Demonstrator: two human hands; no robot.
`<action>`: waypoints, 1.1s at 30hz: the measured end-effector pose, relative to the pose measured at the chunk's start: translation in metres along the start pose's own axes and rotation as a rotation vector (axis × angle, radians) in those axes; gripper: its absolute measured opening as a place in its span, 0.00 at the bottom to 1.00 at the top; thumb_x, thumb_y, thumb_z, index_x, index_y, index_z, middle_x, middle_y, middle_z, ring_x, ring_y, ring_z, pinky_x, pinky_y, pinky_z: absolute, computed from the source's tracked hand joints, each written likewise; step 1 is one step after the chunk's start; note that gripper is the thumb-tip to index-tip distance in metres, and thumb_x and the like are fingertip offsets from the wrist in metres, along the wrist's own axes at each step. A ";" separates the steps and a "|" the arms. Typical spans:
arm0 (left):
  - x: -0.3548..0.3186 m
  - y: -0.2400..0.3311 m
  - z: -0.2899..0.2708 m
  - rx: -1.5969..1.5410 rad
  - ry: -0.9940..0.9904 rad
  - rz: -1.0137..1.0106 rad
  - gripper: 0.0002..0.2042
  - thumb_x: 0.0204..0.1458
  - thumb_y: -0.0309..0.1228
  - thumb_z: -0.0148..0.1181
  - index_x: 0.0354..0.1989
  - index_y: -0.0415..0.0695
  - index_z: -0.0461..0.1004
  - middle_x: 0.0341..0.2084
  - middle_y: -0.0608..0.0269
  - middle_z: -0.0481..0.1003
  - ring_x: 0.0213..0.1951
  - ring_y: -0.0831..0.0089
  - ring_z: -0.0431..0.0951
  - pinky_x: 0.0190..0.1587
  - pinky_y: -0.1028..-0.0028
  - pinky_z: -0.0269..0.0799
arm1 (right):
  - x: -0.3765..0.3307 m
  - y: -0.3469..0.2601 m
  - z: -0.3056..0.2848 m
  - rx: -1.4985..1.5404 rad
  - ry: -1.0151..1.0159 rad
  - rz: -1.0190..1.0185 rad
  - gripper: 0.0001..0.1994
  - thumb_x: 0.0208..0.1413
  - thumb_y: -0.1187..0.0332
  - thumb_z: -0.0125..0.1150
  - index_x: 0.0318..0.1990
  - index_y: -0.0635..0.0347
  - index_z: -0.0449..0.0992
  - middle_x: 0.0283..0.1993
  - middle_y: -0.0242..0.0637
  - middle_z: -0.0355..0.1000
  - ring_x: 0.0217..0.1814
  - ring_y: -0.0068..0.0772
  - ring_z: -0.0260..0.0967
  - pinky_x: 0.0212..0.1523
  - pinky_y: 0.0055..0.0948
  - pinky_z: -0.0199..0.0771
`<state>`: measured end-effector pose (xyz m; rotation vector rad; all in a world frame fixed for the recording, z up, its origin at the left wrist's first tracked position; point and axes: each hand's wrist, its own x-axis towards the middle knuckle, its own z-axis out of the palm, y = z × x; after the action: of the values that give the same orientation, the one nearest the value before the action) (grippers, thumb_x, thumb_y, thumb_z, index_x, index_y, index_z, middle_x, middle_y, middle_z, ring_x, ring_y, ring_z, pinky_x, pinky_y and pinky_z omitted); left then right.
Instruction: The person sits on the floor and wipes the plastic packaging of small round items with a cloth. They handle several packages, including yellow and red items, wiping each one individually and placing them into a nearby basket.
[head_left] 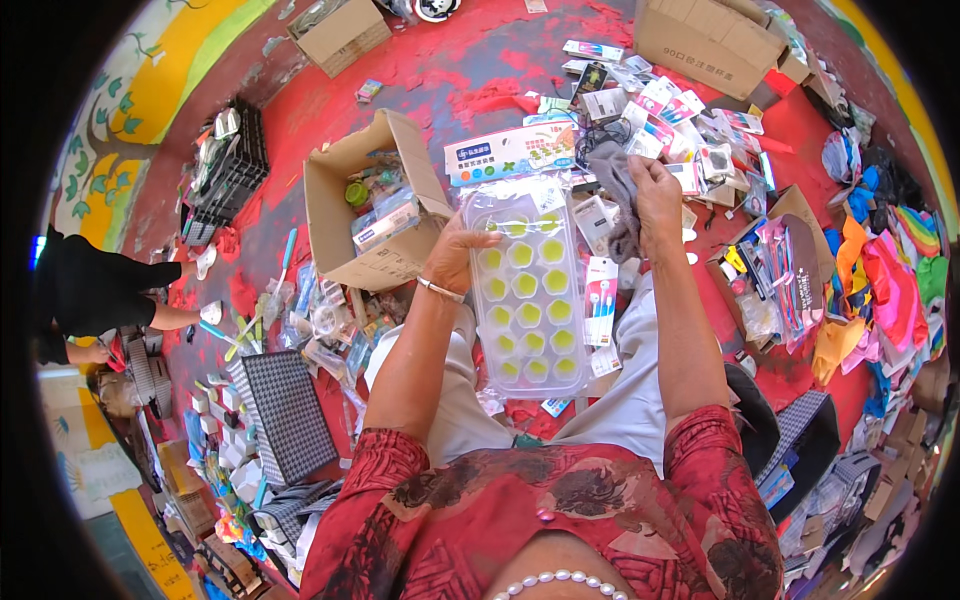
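Observation:
My left hand point(456, 258) is closed on the near-left edge of an ice cube tray point(531, 310), translucent with rows of green-bottomed cavities. The tray hangs upright in front of my lap, and clear plastic wrap shows at its far end. A printed white and red card point(512, 155) lies right beyond that end; whether it is joined to the tray I cannot tell. My right hand point(657, 200) pinches a crumpled grey cloth point(618, 185), to the right of the tray and apart from it. Below the cloth is a white and pink packet point(601, 290).
An open cardboard box point(330, 215) with mixed goods stands at the left. Many small packages point(690, 130) are heaped ahead right. A houndstooth box point(285, 405) sits near my left knee. Another person point(100, 290) reaches in at the far left. Colourful bags point(890, 290) pile at the right.

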<state>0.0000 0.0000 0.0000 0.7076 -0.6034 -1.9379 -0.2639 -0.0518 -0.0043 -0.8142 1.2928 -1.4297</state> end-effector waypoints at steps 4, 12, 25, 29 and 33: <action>0.001 -0.009 0.008 -0.073 -0.059 -0.116 0.30 0.37 0.11 0.55 0.54 0.39 0.62 0.45 0.56 0.71 0.46 0.63 0.73 0.52 0.67 0.68 | -0.013 -0.012 0.019 0.085 -0.113 0.044 0.17 0.47 0.61 0.67 0.39 0.66 0.75 0.29 0.31 0.72 0.27 0.15 0.66 0.27 0.16 0.65; -0.001 -0.005 0.016 0.107 -0.064 -0.121 0.32 0.37 0.18 0.60 0.56 0.38 0.60 0.46 0.56 0.70 0.48 0.65 0.71 0.53 0.67 0.67 | -0.017 -0.015 0.028 0.188 -0.220 0.158 0.09 0.45 0.72 0.66 0.33 0.65 0.75 0.27 0.31 0.72 0.25 0.17 0.68 0.27 0.17 0.68; -0.011 -0.017 0.036 0.245 0.070 -0.157 0.36 0.40 0.17 0.61 0.61 0.47 0.54 0.50 0.61 0.67 0.51 0.67 0.68 0.53 0.65 0.65 | 0.006 -0.009 -0.003 0.035 0.155 -0.047 0.12 0.49 0.65 0.64 0.33 0.67 0.74 0.29 0.37 0.73 0.30 0.24 0.69 0.32 0.24 0.69; -0.004 -0.022 0.033 0.162 0.135 -0.135 0.36 0.41 0.16 0.60 0.61 0.47 0.53 0.50 0.61 0.67 0.50 0.68 0.69 0.53 0.67 0.66 | -0.022 -0.031 0.014 -0.570 0.374 -0.537 0.15 0.52 0.58 0.58 0.36 0.62 0.74 0.33 0.40 0.73 0.31 0.35 0.70 0.36 0.31 0.69; -0.002 -0.025 0.037 0.236 0.083 -0.168 0.36 0.40 0.17 0.60 0.61 0.47 0.53 0.49 0.62 0.67 0.50 0.69 0.69 0.52 0.68 0.66 | -0.067 -0.016 0.066 -0.693 -0.492 -0.821 0.08 0.46 0.66 0.61 0.36 0.54 0.75 0.35 0.37 0.71 0.35 0.40 0.70 0.37 0.34 0.70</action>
<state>-0.0402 0.0166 0.0100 1.0102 -0.7489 -1.9982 -0.1874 -0.0089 0.0335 -2.2001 1.0915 -1.2073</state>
